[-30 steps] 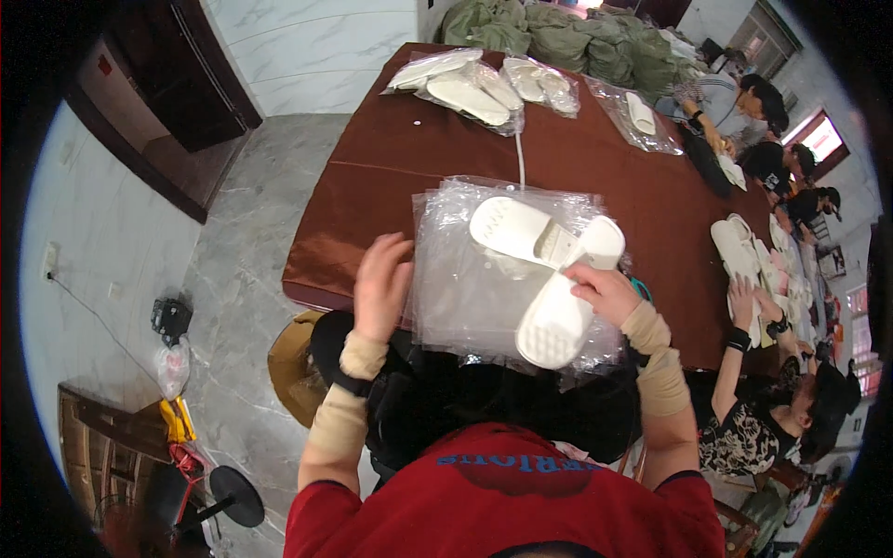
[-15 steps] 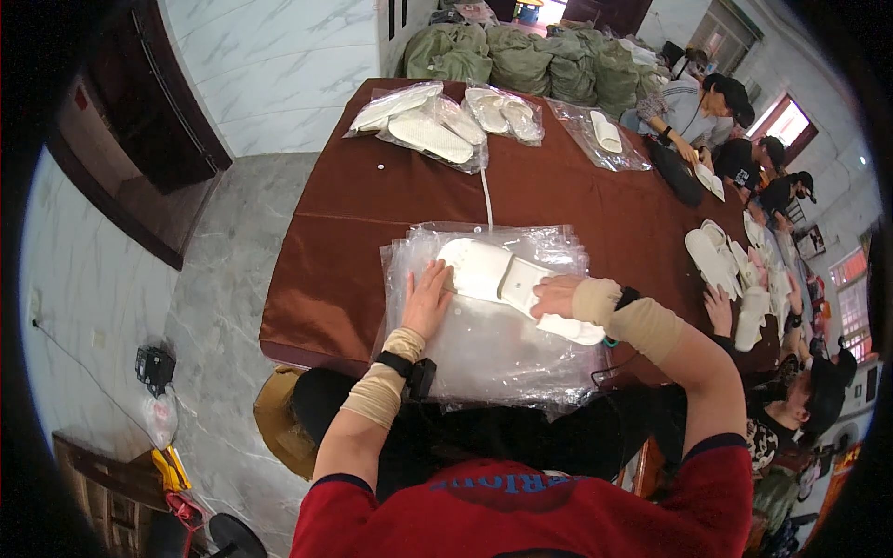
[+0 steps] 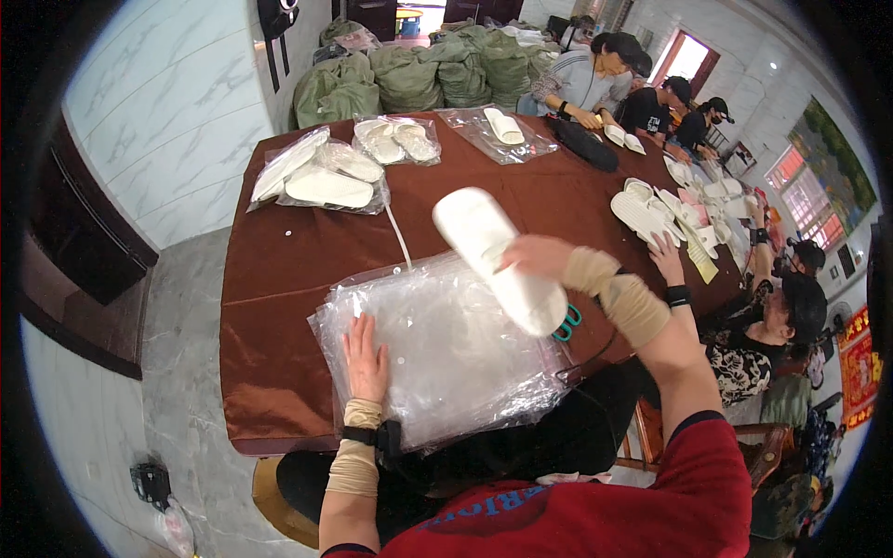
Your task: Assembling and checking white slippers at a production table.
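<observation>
A white slide slipper [image 3: 473,225] is held by my right hand [image 3: 538,258], whose fingers close round its middle. The slipper is tilted, toe toward the far left, over a stack of clear plastic bags [image 3: 433,344]. My left hand [image 3: 366,358] lies flat with fingers spread on the left part of that stack and holds nothing. Just right of the slipper's near end are green-handled scissors [image 3: 567,322], partly hidden.
On the brown-covered table [image 3: 270,353], bagged white slippers [image 3: 326,186] lie far left. Loose white slippers [image 3: 642,209] are piled at the right, where another person's hand [image 3: 667,260] reaches in. Several people sit along that side. Green sacks [image 3: 405,79] stand behind the table.
My right hand has raised the slipper off the bags and turned it. My left hand, which was beside the slipper, now rests apart from it on the bags. The view has swung right.
</observation>
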Tool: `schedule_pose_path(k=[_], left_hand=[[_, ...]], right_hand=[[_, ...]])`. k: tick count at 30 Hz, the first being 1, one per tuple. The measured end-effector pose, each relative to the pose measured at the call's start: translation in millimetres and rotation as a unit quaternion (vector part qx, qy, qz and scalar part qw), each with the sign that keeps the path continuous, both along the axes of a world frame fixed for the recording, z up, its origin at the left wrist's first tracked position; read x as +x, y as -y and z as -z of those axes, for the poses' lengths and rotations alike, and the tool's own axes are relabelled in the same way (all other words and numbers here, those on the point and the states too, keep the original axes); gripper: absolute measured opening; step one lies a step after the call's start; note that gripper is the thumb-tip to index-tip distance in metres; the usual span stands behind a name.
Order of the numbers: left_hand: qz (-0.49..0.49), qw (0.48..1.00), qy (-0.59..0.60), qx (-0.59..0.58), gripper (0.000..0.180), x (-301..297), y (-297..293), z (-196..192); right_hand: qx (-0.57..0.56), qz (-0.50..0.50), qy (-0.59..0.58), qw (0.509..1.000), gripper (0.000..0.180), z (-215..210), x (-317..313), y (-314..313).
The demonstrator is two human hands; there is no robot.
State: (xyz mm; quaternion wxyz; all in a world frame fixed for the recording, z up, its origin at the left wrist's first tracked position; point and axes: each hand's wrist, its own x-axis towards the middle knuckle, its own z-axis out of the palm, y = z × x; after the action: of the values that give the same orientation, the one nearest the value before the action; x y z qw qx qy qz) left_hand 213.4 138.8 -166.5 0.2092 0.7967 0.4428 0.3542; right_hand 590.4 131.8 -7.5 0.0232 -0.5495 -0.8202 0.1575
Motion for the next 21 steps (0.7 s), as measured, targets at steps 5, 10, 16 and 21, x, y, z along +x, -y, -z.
schedule_pose_path(k=[5, 10, 16, 21], left_hand=[[-0.016, 0.998, -0.049, 0.025, 0.052, 0, 1, 3], [-0.025, 0.999, -0.041, 0.023, 0.046, 2, -2, 0], [-0.009, 1.000, -0.021, -0.008, 0.042, 1, -4, -7], [-0.018, 0.999, -0.024, -0.030, 0.040, -4, -1, -11]], right_hand=[[0.047, 0.281, 0.156, 0.946, 0.027, -42, 92, -17], [0.116, 0.108, 0.284, 0.945, 0.018, -27, 32, -113], [0.201, 0.108, 0.194, 0.954, 0.037, 73, -120, -233], [0.330, 0.165, 0.150, 0.917, 0.054, 143, -194, -272]])
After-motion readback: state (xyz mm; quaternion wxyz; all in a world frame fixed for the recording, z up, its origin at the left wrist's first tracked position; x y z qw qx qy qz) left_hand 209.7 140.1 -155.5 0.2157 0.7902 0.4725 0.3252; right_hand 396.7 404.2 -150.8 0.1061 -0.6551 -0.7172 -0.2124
